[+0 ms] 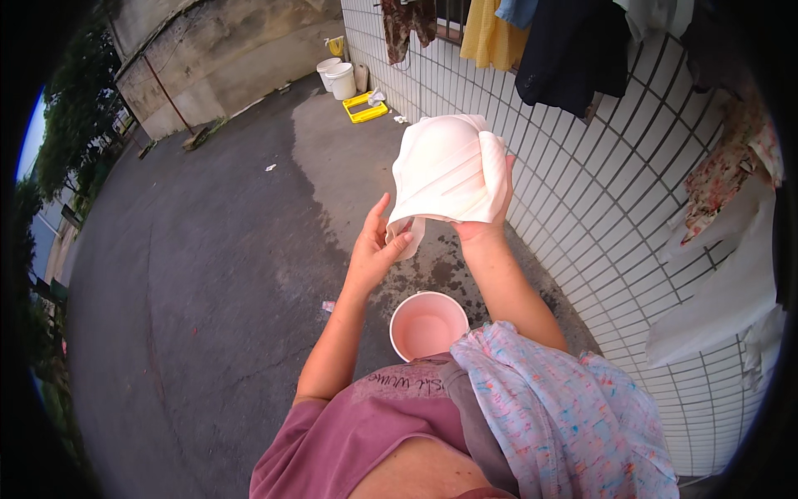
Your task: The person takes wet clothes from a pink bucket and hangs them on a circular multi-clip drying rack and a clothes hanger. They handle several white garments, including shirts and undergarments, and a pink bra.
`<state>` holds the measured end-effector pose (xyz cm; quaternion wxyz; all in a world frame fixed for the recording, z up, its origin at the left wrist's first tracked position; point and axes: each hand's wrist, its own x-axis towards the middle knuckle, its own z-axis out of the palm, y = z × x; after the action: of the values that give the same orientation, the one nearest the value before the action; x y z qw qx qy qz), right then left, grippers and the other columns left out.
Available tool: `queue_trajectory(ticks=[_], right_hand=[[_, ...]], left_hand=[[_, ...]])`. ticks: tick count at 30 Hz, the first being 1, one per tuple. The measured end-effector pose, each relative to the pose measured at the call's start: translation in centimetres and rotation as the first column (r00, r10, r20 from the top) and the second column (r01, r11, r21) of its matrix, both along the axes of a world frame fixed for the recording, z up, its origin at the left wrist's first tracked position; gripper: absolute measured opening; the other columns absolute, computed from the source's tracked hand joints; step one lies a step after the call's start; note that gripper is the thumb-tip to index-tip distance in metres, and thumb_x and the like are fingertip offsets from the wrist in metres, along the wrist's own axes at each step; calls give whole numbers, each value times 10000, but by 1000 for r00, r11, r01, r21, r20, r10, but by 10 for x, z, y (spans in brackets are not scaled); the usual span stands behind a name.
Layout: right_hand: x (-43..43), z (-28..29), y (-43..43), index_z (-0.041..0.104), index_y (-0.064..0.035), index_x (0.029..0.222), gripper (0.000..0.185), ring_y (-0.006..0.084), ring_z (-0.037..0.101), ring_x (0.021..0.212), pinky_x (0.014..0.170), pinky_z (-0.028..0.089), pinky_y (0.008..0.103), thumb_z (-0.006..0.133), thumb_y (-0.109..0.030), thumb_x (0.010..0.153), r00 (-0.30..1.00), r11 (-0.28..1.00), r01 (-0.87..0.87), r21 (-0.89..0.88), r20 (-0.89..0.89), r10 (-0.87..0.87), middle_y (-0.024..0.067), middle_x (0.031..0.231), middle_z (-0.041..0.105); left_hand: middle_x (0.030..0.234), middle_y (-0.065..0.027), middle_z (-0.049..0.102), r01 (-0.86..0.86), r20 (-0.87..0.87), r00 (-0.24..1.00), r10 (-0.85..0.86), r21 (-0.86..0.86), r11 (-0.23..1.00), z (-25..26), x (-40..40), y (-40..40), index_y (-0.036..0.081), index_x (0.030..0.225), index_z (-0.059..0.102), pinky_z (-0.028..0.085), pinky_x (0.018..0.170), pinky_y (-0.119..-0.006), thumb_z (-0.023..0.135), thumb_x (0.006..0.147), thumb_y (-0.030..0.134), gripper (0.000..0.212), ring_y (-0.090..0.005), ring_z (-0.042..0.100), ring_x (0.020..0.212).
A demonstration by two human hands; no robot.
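Observation:
A pale cream moulded garment, which looks like a bra, is held up in front of me by both hands. My left hand pinches its lower left edge between thumb and fingers, where a strap or band loops down. My right hand supports it from behind on the right, with most of its fingers hidden by the cloth. A light blue patterned cloth hangs over my right upper arm and side. Below the hands, a pink bucket stands on the ground close to my body.
Clothes, among them a dark garment and a yellow one, hang along the white tiled wall at right. White buckets and a yellow plastic frame stand farther off. Wet patches mark the pavement.

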<state>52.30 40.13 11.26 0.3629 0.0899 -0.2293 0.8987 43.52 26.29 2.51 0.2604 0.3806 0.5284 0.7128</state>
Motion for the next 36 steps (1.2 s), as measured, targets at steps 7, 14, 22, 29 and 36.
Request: queue_trajectory(ticks=[7,14,22,29,36], right_hand=[[13,2,-5,346,-90,1353,741,328,475,1193,982,417,494,271,-651,874,999,999,31,-17,-20,-31,151,1307,457],[25,-47,19,389,-87,1326,637,313,485,1182,979,416,471,340,-558,900,990,990,96,-107,111,-84,136,1300,469],[41,-132,-14,450,-116,1290,511,294,527,1116,886,468,442,343,-450,919,844,940,-196,-278,441,306,118,1277,497],[69,-158,29,660,-71,935,500,204,650,709,643,499,342,487,-532,846,10,425,-860,285,840,-542,68,757,677],[51,-68,-12,671,-22,875,437,159,627,685,629,487,311,548,-441,866,488,284,-517,808,550,-678,70,774,677]], left_hand=[[1050,-73,608,-15,-10,1000,14,-206,978,-12,-7,-4,12,1148,540,431,872,-288,555,892,207,322,-135,572,979],[841,-44,588,-155,248,964,98,221,963,24,-30,-14,34,925,528,495,761,-299,465,873,66,87,-149,592,791],[789,31,577,-170,143,979,143,199,965,78,-20,9,79,916,544,405,584,-187,538,863,59,57,-42,526,676],[695,39,565,-146,-158,979,132,-85,986,90,-24,8,54,827,563,398,542,-194,576,838,74,26,-39,504,606],[654,-4,567,-355,-391,884,258,-201,913,69,-17,1,9,803,586,412,542,-226,609,782,97,93,-66,495,583]])
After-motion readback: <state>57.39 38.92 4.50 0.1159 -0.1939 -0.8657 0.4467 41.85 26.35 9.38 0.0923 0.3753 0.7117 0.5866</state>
